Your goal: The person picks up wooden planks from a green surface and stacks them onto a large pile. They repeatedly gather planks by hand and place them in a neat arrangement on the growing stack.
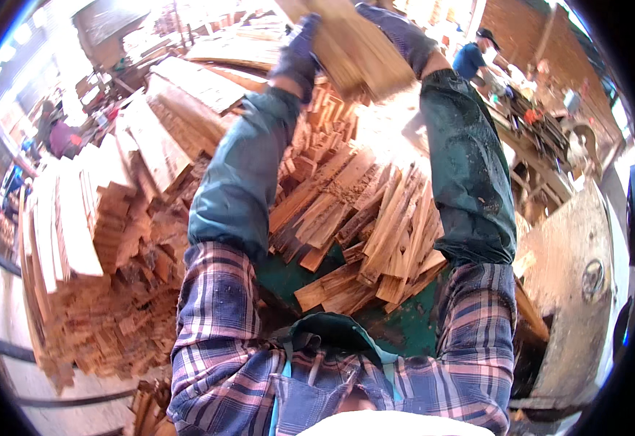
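Note:
Both my arms reach forward and hold a couple of pale wooden boards [357, 54] up, side by side. My left hand [299, 54], in a dark glove, is closed on their left edge. On the right edge, my right hand [402, 38] grips them in a similar glove; its fingertips are partly hidden. The boards' far ends run out of the picture's top. Below them, many loose wood strips [361, 211] lie piled on a green surface [413, 327] in front of my body.
To the left rises a big stack of sawn planks [125, 218]. A round handwheel [593, 277] sits on a wooden panel [560, 291] at the right. A person in a cap [470, 62] works at the far right, another person [63, 138] at the far left.

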The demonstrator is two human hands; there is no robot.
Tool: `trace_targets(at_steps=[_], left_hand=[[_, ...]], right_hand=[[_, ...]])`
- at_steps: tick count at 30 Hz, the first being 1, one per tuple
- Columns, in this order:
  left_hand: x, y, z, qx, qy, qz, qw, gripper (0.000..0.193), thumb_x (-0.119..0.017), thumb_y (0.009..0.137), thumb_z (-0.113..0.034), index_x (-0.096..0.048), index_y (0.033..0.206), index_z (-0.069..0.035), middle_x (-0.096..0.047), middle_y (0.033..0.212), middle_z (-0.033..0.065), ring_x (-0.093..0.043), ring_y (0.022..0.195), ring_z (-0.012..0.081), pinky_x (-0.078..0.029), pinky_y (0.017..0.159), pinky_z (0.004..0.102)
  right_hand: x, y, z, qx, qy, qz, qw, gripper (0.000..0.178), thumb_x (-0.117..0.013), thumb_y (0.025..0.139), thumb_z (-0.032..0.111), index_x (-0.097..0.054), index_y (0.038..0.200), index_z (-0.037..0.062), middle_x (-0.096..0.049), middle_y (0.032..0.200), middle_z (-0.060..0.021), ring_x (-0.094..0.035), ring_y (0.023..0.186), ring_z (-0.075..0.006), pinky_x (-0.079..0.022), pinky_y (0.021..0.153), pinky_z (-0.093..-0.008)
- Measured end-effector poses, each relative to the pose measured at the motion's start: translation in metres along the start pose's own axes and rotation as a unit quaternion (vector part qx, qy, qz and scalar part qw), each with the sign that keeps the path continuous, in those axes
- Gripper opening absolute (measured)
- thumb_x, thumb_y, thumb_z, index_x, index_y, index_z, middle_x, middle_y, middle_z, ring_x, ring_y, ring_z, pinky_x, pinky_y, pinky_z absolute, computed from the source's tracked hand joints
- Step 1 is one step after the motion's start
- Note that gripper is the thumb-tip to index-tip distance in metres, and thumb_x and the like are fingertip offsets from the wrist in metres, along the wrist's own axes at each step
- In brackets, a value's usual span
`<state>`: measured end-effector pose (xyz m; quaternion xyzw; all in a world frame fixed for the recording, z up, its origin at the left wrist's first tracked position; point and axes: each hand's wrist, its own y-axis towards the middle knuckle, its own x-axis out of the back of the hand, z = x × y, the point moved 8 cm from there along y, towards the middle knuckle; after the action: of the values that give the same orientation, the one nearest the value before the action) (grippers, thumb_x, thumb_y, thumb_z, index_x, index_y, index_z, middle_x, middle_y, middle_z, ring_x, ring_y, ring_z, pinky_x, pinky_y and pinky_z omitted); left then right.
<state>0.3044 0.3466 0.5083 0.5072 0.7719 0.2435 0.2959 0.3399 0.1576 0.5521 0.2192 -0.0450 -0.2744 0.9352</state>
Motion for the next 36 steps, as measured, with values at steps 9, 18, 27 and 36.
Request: trace_targets(at_steps=[9,18,27,36], left_hand=[[-0.189,-0.285,0.138,0.324,-0.140,0.365,0.862,0.029,-0.064,0.096,-0.015,-0.064,0.121,-0.002,-0.067,0.108,0.0079,-0.065,0.099,0.0196,-0.054,0.087,0.0322],[-0.357,-0.710,0.116,0.340,-0.057,0.724,0.597,0.048,-0.071,0.090,-0.019,-0.056,0.132,-0.002,-0.068,0.115,0.0126,-0.065,0.103,0.0208,-0.052,0.091,0.0338],[-0.401,-0.836,0.114,0.549,0.035,0.702,0.452,0.057,-0.074,0.088,-0.035,-0.058,0.130,0.000,-0.068,0.115,0.0096,-0.062,0.104,0.0191,-0.051,0.087,0.0336],[-0.353,-0.748,0.086,0.584,-0.102,0.700,0.398,0.068,-0.071,0.091,-0.042,-0.050,0.139,0.001,-0.058,0.130,0.0106,-0.054,0.119,0.0183,-0.043,0.103,0.0334]], right_hand=[[0.038,-0.376,-0.207,-0.126,-0.205,-0.390,0.889,0.038,-0.063,0.096,0.023,-0.060,0.129,0.0046,-0.065,0.120,-0.0093,-0.063,0.105,-0.0169,-0.052,0.089,-0.0352],[-0.117,-0.932,-0.124,-0.369,-0.326,-0.828,0.269,0.038,-0.066,0.094,0.026,-0.062,0.124,0.0019,-0.065,0.118,-0.0119,-0.062,0.104,-0.0222,-0.050,0.094,-0.0390],[-0.123,-0.941,-0.228,-0.079,0.193,-0.852,0.479,0.057,-0.076,0.088,0.028,-0.052,0.134,0.0056,-0.064,0.121,-0.0087,-0.065,0.108,-0.0249,-0.056,0.093,-0.0387],[-0.116,-0.839,-0.235,-0.069,0.321,-0.733,0.595,0.037,-0.073,0.090,0.022,-0.063,0.120,0.0035,-0.067,0.110,-0.0056,-0.066,0.101,-0.0192,-0.055,0.088,-0.0329]])
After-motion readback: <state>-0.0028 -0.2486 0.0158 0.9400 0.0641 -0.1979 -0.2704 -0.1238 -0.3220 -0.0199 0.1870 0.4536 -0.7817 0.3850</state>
